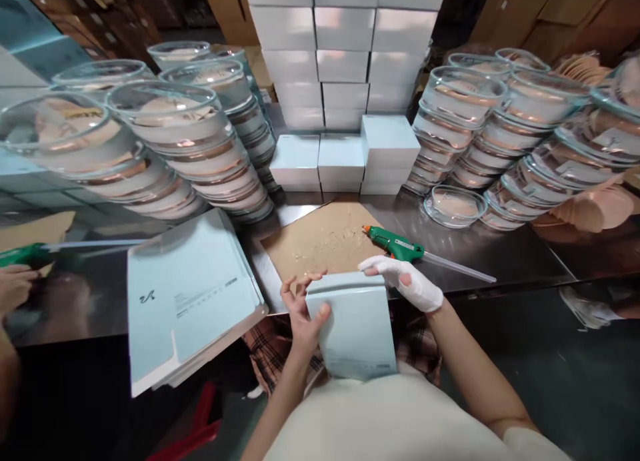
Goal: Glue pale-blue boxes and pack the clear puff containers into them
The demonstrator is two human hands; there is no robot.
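In front of my body, a light blue cardboard box [356, 328] is tilted up near the table's front edge. My left hand [304, 318] grips its left side, with the thumb on the front face and the other fingers at the upper edge. A white glove with bare fingertips covers my right hand [413, 284], whose outstretched fingers lie at the box's upper right corner. Just beyond that hand, a green glue gun [397, 242] with a long clear glue stick rests partly on a brown cardboard sheet [320, 238] marked with glue spots.
Flat light blue box sheets [185, 301] are piled at the left. Stacks of round clear containers [200, 148] stand left, with more round containers [455, 114] right. White boxes [345, 68] are stacked behind. At far left, another person's hand [15, 288] is beside a green glue gun [23, 254].
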